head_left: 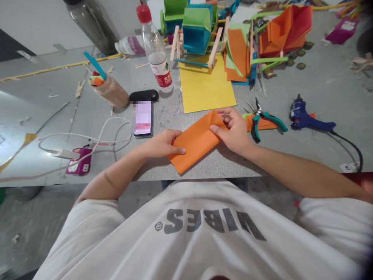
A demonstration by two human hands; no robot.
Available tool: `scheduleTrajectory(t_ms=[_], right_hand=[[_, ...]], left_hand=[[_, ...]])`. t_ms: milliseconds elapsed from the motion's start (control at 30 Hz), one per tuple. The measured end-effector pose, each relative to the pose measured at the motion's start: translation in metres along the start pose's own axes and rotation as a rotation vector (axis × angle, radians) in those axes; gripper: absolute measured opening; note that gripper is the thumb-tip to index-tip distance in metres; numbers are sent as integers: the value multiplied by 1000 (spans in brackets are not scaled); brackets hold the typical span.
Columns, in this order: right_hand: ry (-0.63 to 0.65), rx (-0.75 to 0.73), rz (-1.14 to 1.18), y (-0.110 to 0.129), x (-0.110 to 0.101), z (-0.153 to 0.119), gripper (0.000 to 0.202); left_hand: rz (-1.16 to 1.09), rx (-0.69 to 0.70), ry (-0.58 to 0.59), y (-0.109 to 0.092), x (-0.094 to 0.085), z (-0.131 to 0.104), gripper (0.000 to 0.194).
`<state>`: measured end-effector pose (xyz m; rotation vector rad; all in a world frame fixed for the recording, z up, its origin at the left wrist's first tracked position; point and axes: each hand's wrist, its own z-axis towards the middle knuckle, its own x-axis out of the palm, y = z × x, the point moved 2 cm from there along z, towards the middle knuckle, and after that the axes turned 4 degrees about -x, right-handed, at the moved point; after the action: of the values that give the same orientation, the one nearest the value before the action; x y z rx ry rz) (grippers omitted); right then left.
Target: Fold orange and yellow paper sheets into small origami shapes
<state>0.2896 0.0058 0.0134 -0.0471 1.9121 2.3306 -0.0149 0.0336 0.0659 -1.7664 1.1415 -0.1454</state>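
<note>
A folded sheet of orange paper (196, 142) is held at a tilt over the table's front part. My left hand (164, 144) grips its lower left end, with the thumb on top and the other fingers hidden beneath. At the upper right end my right hand (234, 130) pinches the paper, its thumb pressed beside a folded corner. A yellow sheet (206, 87) lies just beyond the orange paper. Right of my right hand, pliers with teal handles (264, 116) rest partly on orange paper pieces.
A phone (142, 118), a water bottle (159, 64) and a cup (112, 91) stand or lie to the left, near a purple power socket (80, 160) with cables. Paper-and-stick models (198, 29) are at the back. A blue glue gun (310, 116) lies right.
</note>
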Motion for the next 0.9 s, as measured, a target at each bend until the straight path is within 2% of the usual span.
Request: scheduleTrajectory(t_ms=[200, 400, 633, 767, 900], right_hand=[[70, 77, 34, 7, -5, 6, 51], [123, 34, -162, 17, -10, 8, 50], [141, 25, -190, 22, -10, 5, 48], [168, 51, -147, 22, -9, 4, 44], [231, 100, -74, 20, -7, 4, 50]], left_hand=[[26, -8, 60, 2, 0, 1, 53], [109, 11, 108, -4, 0, -2, 43], [117, 29, 34, -8, 8, -3, 39], [124, 19, 39, -9, 9, -3, 39], [181, 44, 66, -9, 4, -4, 41]])
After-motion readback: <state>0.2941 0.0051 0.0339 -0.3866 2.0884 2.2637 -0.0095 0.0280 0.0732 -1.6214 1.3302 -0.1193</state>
